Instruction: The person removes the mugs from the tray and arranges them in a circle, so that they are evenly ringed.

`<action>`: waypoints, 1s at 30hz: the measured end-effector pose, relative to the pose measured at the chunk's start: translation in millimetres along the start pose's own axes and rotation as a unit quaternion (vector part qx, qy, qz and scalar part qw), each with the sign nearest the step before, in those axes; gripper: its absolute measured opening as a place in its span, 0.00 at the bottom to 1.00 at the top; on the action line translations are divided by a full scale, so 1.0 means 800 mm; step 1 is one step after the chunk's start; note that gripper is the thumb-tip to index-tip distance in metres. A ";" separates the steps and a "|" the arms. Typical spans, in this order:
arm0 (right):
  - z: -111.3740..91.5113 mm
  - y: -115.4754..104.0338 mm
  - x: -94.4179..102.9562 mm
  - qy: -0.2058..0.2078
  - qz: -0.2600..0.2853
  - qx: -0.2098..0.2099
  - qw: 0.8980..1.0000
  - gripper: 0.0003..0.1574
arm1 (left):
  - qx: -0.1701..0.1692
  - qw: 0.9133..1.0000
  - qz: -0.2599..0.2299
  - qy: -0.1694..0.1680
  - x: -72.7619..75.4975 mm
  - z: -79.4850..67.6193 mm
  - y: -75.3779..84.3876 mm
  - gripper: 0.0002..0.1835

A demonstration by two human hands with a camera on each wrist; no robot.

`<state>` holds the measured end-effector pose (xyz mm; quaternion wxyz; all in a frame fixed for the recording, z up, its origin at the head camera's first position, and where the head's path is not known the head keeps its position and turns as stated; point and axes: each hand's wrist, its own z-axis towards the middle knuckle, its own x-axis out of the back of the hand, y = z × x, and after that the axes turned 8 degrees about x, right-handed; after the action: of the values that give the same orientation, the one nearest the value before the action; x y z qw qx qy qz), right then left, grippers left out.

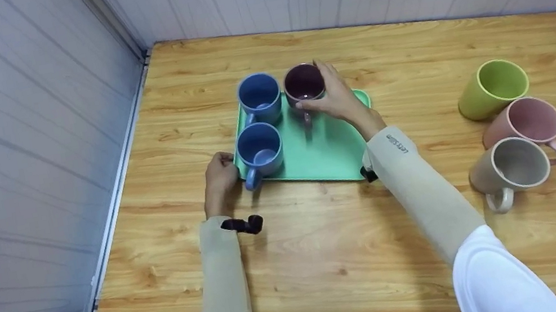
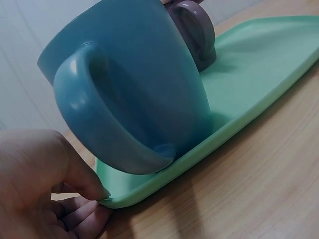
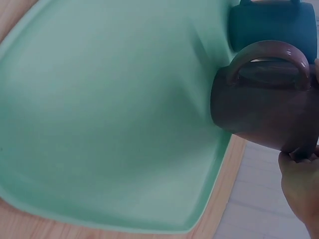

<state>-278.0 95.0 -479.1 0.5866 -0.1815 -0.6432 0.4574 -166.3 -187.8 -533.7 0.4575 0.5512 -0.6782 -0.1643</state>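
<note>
Purple mug (image 1: pixel 303 88) in my right hand (image 1: pixel 337 98), left hand (image 1: pixel 221 176) pinching tray (image 1: pixel 326 153). Head view only: three mugs (image 1: pixel 498 130) at right. On tray: two blue mugs (image 1: pixel 273 161).

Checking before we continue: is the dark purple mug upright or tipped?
Upright: in the head view, the mouth of the dark purple mug faces up, and the right hand grips it near the rim.

A wood-grained tabletop (image 1: pixel 331 261) carries a mint-green tray (image 1: pixel 320 154), lying flat toward the far side and left of three mugs. The mugs stand upright in a tight cluster at right: a lime-green mug (image 1: pixel 492 89) farthest, a pink mug (image 1: pixel 523 121) in the middle with its handle toward the right, and a beige-gray mug (image 1: pixel 509 169) nearest, its handle facing the near side.
</note>
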 end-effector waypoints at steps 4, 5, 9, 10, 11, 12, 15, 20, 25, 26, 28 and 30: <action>0.000 0.002 -0.001 0.013 0.004 0.006 1.000 0.68 | 0.004 1.000 -0.004 -0.003 0.000 -0.001 0.002 0.17; -0.001 0.003 -0.002 0.017 0.004 0.008 1.000 0.67 | 0.006 1.000 -0.006 -0.005 0.001 -0.001 0.002 0.17; -0.004 0.004 -0.006 0.043 0.002 0.014 0.999 0.66 | 0.011 1.000 -0.013 -0.010 0.002 -0.002 0.004 0.17; -0.005 0.004 -0.008 0.051 0.001 0.018 0.999 0.66 | 0.013 1.000 -0.019 -0.012 0.003 -0.003 0.004 0.16; -0.006 0.004 -0.009 0.059 -0.003 0.020 0.998 0.66 | 0.014 1.000 -0.023 -0.014 0.003 -0.003 0.003 0.16; -0.008 0.004 -0.011 0.068 -0.005 0.025 0.997 0.66 | 0.015 0.999 -0.028 -0.014 0.003 -0.004 0.003 0.16; -0.014 0.005 -0.016 0.089 -0.016 0.038 0.995 0.65 | 0.016 0.999 -0.033 -0.011 0.003 -0.003 0.001 0.15; -0.027 0.005 -0.021 0.113 -0.044 0.034 0.992 0.65 | 0.023 0.999 -0.046 -0.014 0.000 -0.002 -0.001 0.16; -0.037 0.006 -0.023 0.127 -0.039 0.038 0.990 0.66 | 0.016 0.999 -0.043 -0.006 -0.001 -0.002 -0.001 0.16; -0.039 0.005 -0.023 0.129 -0.036 0.040 0.990 0.66 | 0.017 0.999 -0.046 -0.005 -0.001 -0.002 -0.001 0.16; -0.042 0.005 -0.022 0.133 -0.033 0.042 0.990 0.66 | 0.017 0.998 -0.053 -0.005 -0.002 -0.003 0.000 0.16; -0.045 0.003 -0.021 0.139 -0.033 0.044 0.989 0.65 | 0.022 0.997 -0.070 -0.011 -0.002 -0.003 0.000 0.16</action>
<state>-241.8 96.6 -495.2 0.6929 -0.1961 -0.5400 0.4357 -164.5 -185.6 -533.4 0.4256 0.6052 -0.6463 -0.1870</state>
